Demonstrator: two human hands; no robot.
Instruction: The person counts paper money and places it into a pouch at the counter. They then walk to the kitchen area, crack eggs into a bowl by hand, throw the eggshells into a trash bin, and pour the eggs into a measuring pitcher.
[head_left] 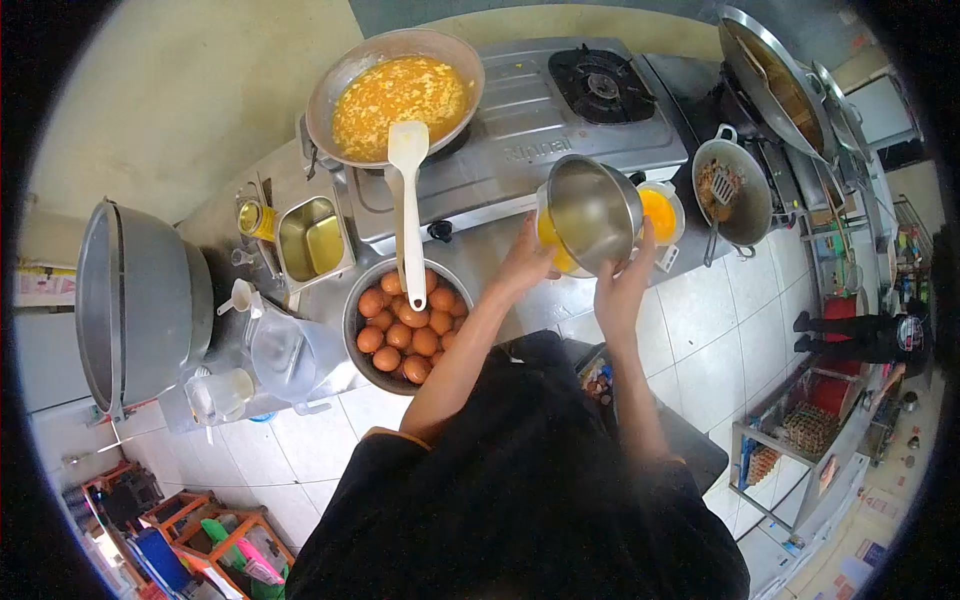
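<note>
A steel mixing bowl point(596, 214) is tilted between my hands over the counter's front edge. My left hand point(527, 262) closes on its left side, and my right hand point(624, 292) grips its lower right rim. Behind the bowl, partly hidden, is a pale container with yellow liquid point(552, 240). To the right, a white bowl of bright yellow egg point(658, 214) stands beside what looks like a scale point(669, 258). Left of my forearm, a metal pot point(352, 345) holds several brown eggs point(405, 325). A white spatula point(411, 210) lies across from this pot to the pan.
A wide pan point(322, 110) of orange-yellow mixture sits on the stove point(510, 110). At right is a wok point(745, 200) with a slotted turner. Left are an oil tray point(312, 245), plastic jugs point(285, 345) and a big grey pot point(155, 300). A person point(880, 332) stands far right.
</note>
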